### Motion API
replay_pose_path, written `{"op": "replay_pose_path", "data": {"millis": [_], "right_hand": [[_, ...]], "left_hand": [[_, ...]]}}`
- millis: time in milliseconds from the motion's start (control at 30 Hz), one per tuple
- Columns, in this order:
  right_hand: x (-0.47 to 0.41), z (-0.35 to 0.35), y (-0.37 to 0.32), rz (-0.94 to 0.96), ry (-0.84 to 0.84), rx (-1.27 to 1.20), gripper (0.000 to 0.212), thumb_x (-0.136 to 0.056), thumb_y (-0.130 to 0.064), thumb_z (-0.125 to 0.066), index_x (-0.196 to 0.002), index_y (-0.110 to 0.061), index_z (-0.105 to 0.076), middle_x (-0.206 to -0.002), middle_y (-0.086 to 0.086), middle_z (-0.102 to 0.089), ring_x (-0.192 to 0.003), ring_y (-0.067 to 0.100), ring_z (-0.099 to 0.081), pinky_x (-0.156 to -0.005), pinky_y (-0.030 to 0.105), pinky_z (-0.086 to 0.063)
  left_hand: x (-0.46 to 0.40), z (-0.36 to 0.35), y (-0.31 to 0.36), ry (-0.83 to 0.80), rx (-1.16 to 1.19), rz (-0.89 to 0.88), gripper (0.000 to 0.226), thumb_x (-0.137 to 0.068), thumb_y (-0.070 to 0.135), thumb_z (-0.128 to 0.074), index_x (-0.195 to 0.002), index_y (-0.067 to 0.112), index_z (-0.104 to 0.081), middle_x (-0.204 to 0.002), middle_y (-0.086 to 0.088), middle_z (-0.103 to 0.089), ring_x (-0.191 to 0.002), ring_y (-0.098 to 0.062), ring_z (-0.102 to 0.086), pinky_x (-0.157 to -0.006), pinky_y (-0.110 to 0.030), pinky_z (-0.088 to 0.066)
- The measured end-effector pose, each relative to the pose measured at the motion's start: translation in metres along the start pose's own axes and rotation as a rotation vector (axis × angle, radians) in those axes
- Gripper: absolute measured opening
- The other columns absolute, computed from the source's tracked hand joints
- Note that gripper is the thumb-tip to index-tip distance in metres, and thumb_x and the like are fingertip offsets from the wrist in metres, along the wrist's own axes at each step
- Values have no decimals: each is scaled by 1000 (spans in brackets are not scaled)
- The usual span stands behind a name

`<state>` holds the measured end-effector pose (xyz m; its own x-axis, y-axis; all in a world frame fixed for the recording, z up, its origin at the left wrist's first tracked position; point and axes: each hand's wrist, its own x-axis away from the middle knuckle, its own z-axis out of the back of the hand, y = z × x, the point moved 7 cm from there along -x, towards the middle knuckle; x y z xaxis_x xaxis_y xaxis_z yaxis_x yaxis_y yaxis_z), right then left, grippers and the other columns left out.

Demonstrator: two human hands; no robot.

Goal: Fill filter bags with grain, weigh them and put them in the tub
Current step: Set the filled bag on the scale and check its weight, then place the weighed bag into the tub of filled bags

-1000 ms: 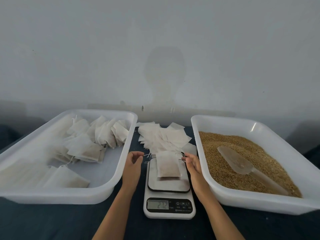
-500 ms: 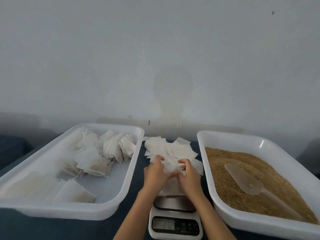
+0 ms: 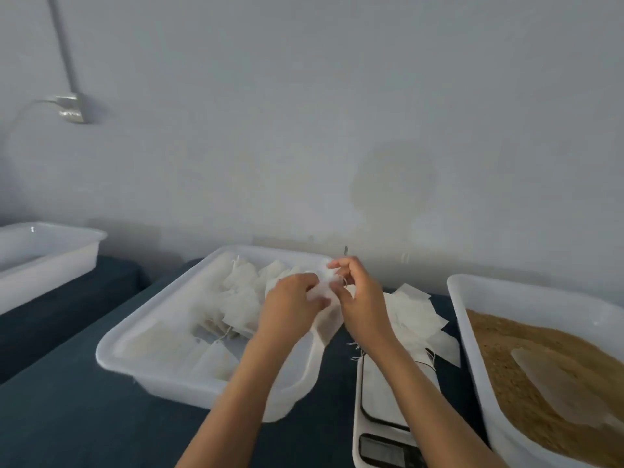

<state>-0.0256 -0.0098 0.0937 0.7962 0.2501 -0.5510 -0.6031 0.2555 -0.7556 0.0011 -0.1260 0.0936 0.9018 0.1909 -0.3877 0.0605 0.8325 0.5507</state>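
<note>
Above the near right corner of the tub [image 3: 141, 336], both my hands meet around one filter bag [image 3: 326, 315]. From the head view, my left hand [image 3: 290, 309] comes up from the lower middle, forearm slanting toward the upper right, knuckles toward me, its fingers [image 3: 305, 285] curled over the bag's upper left edge. My right hand [image 3: 363, 298] rises from the lower right, wrist bent a little inward, thumb and forefinger pinching at the bag's top, where I think the drawstring sits, though it is too blurred to be sure; the other fingers are curled and lifted. The bag hangs between the two hands, its lower corner drooping over the tub's rim.

Inside the tub lies a heap of filled bags [image 3: 243, 298], mostly toward the far side. Beside the tub to the right, the scale [image 3: 381, 417] sits on the dark counter [image 3: 67, 417], my right forearm crossing over its plate; its display is unreadable. Behind the scale lies a loose pile of empty bags [image 3: 415, 315]. At the far right, a second tub [image 3: 472, 332] holds the grain [image 3: 506, 359], with a clear scoop [image 3: 553, 386] lying on it. Another white tub [image 3: 44, 255] stands well apart at the far left.
</note>
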Motion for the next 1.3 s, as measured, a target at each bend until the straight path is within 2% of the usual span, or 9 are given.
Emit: {"op": "replay_pose_path", "data": {"millis": [100, 200, 433, 567, 667, 900, 1033, 1167, 1300], "right_hand": [[0, -39, -9, -50, -109, 19, 24, -93, -6, -49, -112, -20, -51, -92, -7, -57, -87, 7, -56, -78, 20, -47], [10, -75, -6, -145, -235, 125, 29, -93, -6, -44, -121, -15, -43, -97, -2, -54, -90, 16, -55, -85, 36, -49], [45, -135, 14, -256, -727, 559, 22, -94, -8, -42, -108, -6, -58, -108, 9, -61, -97, 25, -59, -80, 33, -44], [54, -154, 24, -313, -950, 663, 18, -91, -5, -50, -104, -1, -62, -89, 10, -59, -92, 27, -57, -75, 32, -45], [61, -160, 26, -310, -1066, 707, 26, -95, -12, -46, -116, -1, -57, -114, 16, -58, -108, 30, -55, -80, 32, -41], [67, -151, 18, -269, -1220, 675, 36, -96, -14, -43, -129, -6, -54, -131, 16, -53, -117, 32, -51, -99, 40, -41], [43, -123, -2, -168, -990, 506, 37, -91, 1, -41, -118, -10, -63, -127, 8, -59, -116, 25, -53, -101, 37, -42], [-5, -50, 7, -191, -589, 423, 33, -85, 1, -41, -74, -21, -63, -81, -6, -62, -79, 16, -57, -68, 26, -46], [-34, 24, 64, -373, -256, 396, 34, -83, 2, -40, -68, -22, -58, -85, -2, -66, -90, 21, -64, -86, 38, -51]], "left_hand": [[4, 22, -36, -89, 13, 83, 33, -84, 18, -62, -59, 17, -40, -58, 4, -43, -55, -12, -42, -49, -15, -35], [14, 23, -76, -197, 106, 234, 26, -85, 9, -58, -65, 11, -41, -69, -7, -49, -62, -20, -54, -61, -36, -55], [42, 0, -132, -469, -14, 449, 2, -91, 11, -52, -89, 10, -52, -86, -5, -59, -73, -19, -64, -59, -20, -55], [46, -3, -144, -593, -242, 433, 30, -87, 10, -53, -117, 4, -55, -106, -10, -61, -84, -19, -51, -63, -22, -42], [47, -2, -148, -620, -346, 446, 40, -85, 14, -57, -121, -2, -50, -116, -14, -61, -84, -19, -52, -54, -21, -32], [37, 1, -150, -457, -376, 476, 72, -83, 19, -63, -140, 6, -21, -129, -12, -51, -114, -28, -53, -88, -31, -44], [16, 14, -132, -169, -318, 444, 64, -81, 16, -60, -131, 5, -22, -122, -10, -51, -114, -30, -46, -87, -36, -43], [-8, 5, -94, -70, -229, 316, 33, -83, 16, -58, -109, 11, -39, -119, -5, -55, -111, -27, -48, -85, -33, -40], [-26, -20, -62, -134, -152, 223, 20, -85, 16, -55, -103, 12, -47, -113, -7, -59, -107, -27, -55, -85, -32, -41]]}}
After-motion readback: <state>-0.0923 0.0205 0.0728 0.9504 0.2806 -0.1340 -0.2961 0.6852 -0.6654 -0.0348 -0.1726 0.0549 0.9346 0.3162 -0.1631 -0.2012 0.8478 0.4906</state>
